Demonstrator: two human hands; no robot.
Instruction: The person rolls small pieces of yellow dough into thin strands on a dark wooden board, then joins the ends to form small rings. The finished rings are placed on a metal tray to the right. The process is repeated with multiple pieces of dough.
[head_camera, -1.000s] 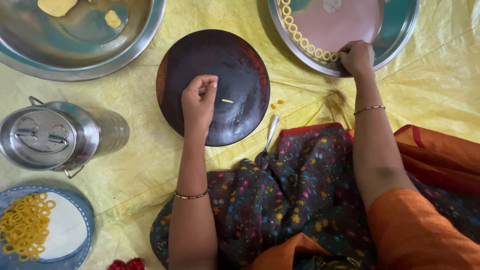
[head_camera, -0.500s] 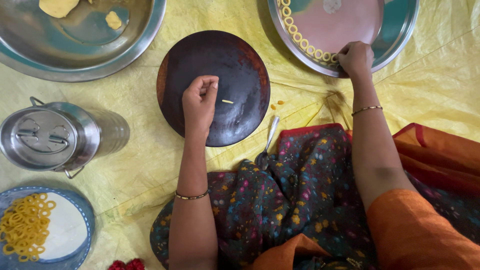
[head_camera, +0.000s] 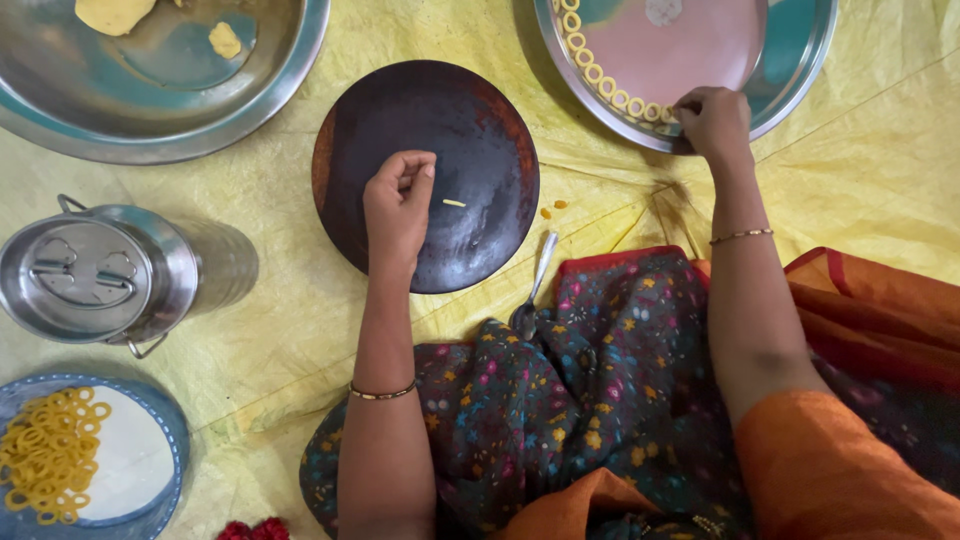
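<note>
Still, both hands unmoved, left hand (head_camera: 398, 205) on dark board (head_camera: 470, 120), right hand (head_camera: 712, 118) at steel tray (head_camera: 800, 60).

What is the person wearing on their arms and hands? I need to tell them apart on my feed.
Both forearms are bare, with no gloves and no rings that I can make out. The left hand has a thin gold-coloured bangle at the wrist, and the right hand has a matching thin bangle. An orange sleeve covers the right upper arm.

Soft, even daylight, moderately bright; shadows beneath the arms are faint. The steel bowl (head_camera: 160, 110) shows dull glare (no harsh hotspots). Focus is sharp throughout.
</note>
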